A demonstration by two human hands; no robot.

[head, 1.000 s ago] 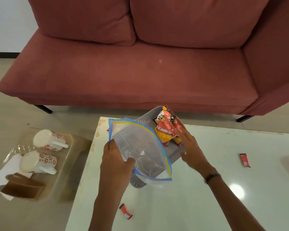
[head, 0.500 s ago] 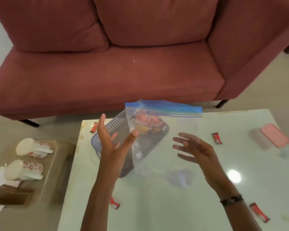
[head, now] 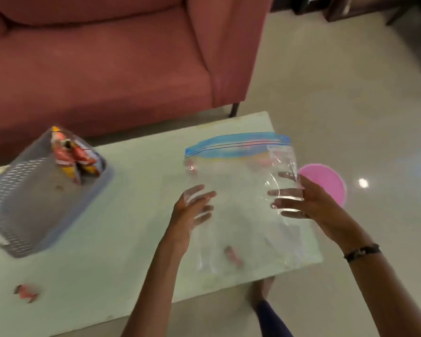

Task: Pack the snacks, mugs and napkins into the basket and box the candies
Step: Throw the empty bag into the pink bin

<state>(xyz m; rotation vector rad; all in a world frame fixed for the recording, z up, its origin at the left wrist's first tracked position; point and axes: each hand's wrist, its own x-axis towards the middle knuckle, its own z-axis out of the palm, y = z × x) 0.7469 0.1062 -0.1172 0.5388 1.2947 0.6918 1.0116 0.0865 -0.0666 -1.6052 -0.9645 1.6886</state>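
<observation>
A clear zip bag (head: 241, 190) with a blue seal hangs over the right part of the white table (head: 136, 239), stretched between my hands. My left hand (head: 192, 212) touches its left edge with spread, straight fingers. My right hand (head: 304, 203) touches its right edge, fingers also straight, plastic lying over the fingertips. The grey perforated basket (head: 22, 203) sits at the table's left with red and orange snack packets (head: 74, 156) standing at its far end. One red candy (head: 26, 293) lies near the front left; another candy (head: 232, 255) shows through the bag.
A red sofa (head: 95, 69) runs close behind the table. A pink round thing (head: 326, 186) shows just past the table's right edge. My foot (head: 263, 290) is on the floor below the table's near edge. Everything is motion-blurred.
The view swung right. The zip bag moved from in front of the basket to the right side of the table, and my right hand now touches its right edge.
</observation>
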